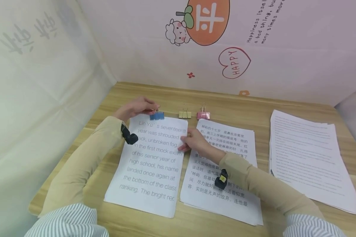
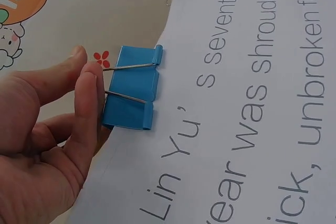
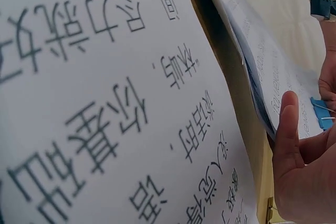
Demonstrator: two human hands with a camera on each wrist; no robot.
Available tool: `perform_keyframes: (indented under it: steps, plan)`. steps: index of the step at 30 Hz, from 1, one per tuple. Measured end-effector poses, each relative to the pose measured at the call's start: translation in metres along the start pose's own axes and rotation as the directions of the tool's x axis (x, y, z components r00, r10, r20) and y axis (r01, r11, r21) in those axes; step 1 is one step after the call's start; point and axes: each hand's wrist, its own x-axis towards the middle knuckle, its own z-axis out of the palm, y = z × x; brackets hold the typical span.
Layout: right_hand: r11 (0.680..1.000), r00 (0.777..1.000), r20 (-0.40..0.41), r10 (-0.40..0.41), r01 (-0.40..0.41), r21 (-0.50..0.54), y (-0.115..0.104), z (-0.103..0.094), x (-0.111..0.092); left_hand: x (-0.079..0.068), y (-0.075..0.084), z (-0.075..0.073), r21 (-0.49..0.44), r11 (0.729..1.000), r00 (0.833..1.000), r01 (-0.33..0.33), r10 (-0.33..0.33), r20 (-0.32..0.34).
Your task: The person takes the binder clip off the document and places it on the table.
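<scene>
A blue binder clip (image 2: 131,90) sits over the top edge of the left paper stack (image 1: 148,177), which is printed with large English text. My left hand (image 1: 141,106) pinches the clip's wire handles (image 2: 126,67), which are folded back over its body. My right hand (image 1: 195,141) grips the right edge of the same stack, fingertips over the top sheet. In the right wrist view that stack's side edge looks bowed up from the table, beside the thumb and fingers (image 3: 287,124). Under my right forearm lies a second stack (image 1: 222,200) with Chinese text.
A yellow binder clip (image 1: 185,114) and a pink binder clip (image 1: 203,115) stand on the wooden table (image 1: 240,105) beyond the stacks. A third paper stack (image 1: 311,161), with finer print, lies at the right. White and printed sheeting (image 1: 151,65) walls the table's back and sides.
</scene>
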Motion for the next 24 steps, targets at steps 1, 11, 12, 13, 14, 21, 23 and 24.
perform_keyframes:
  steps: [1,11,12,13,14,21,23,24]
  plan:
    - [1.0,1.0,-0.001,-0.002,0.002,-0.011,0.0,0.0,0.0,0.001,0.002,0.0,-0.005,1.0,1.0,-0.001,0.001,-0.01]
    - [0.997,1.0,0.003,0.003,-0.003,-0.083,0.002,0.002,0.002,0.021,0.016,-0.004,0.178,0.983,0.995,-0.05,0.065,-0.078]
    - [0.997,1.0,0.004,0.001,-0.001,-0.082,0.003,0.002,0.002,0.025,0.016,-0.004,0.2,0.978,0.995,-0.062,0.077,-0.07]
    - [0.997,1.0,0.0,0.004,-0.004,-0.077,0.003,0.003,0.002,0.029,0.016,-0.003,0.213,0.975,0.994,-0.069,0.085,-0.066]
    - [0.997,1.0,-0.002,0.002,-0.002,-0.078,0.003,0.003,0.002,0.032,0.015,-0.002,0.224,0.972,0.994,-0.07,0.087,-0.065]
    - [0.996,1.0,-0.005,0.01,-0.011,-0.089,0.002,0.005,0.0,0.05,0.001,0.002,0.295,0.955,0.992,-0.023,0.058,-0.109]
    - [0.996,1.0,-0.007,0.006,-0.007,-0.093,0.002,0.003,0.0,0.054,0.0,0.003,0.323,0.946,0.991,-0.022,0.063,-0.117]
    - [0.995,1.0,-0.01,0.002,-0.003,-0.097,0.002,0.002,0.0,0.056,0.0,0.004,0.352,0.936,0.99,-0.023,0.07,-0.122]
